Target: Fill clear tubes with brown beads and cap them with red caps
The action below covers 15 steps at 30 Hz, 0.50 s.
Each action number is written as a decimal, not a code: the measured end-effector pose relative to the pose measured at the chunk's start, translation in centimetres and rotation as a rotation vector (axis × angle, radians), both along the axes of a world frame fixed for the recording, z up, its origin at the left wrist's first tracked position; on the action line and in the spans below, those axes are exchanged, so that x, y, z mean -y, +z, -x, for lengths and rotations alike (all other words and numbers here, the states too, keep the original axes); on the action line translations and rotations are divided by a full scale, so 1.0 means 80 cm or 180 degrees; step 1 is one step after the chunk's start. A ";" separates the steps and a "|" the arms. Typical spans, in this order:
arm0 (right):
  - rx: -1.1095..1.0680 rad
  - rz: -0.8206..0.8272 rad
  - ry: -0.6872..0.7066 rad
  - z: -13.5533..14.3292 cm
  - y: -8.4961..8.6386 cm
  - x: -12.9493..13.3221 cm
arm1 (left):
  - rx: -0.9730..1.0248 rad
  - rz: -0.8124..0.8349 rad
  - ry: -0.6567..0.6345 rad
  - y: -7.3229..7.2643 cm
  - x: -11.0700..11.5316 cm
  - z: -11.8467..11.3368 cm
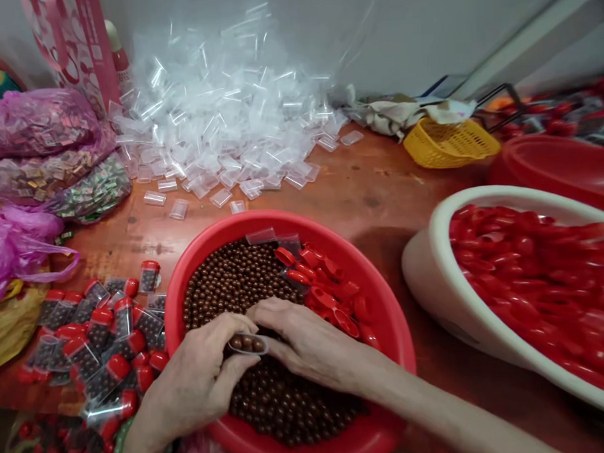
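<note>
Over a red basin (pixel 384 276) of small brown balls (pixel 289 400), my left hand (pixel 201 368) grips a clear flat container (pixel 248 344) between thumb and fingers. Brown balls show in the container's open mouth, which faces me. My right hand (pixel 307 340) touches the container's right side, its thumb near the rim and its other fingers bent over the balls behind; whether those fingers hold anything is hidden. Red caps (pixel 329 292) lie in the basin's right part, beside two clear empty containers (pixel 261 236) at its far edge.
Filled, red-capped containers (pixel 101 329) are heaped at the left. Clear containers (pixel 228 129) form a large pile at the back. A white tub (pixel 423 261) of red caps stands right, near a yellow basket (pixel 448 143). Purple bags (pixel 37 131) lie far left.
</note>
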State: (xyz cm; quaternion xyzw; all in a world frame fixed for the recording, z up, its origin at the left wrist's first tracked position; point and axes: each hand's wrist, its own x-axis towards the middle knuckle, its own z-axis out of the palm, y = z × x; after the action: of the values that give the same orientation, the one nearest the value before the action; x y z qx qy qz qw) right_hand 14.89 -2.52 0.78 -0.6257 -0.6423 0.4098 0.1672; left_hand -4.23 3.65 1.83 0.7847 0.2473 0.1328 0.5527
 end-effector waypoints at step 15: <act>0.1882 -0.1016 -0.0546 -0.076 -0.036 -0.008 | 0.0323 0.0543 0.0721 0.002 -0.001 -0.008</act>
State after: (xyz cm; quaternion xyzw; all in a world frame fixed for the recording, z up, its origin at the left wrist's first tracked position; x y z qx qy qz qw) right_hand 20.96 -1.88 -2.13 -0.7351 -0.6640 0.0897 0.1035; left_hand -3.58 3.76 2.00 0.6942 0.3164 0.2123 0.6107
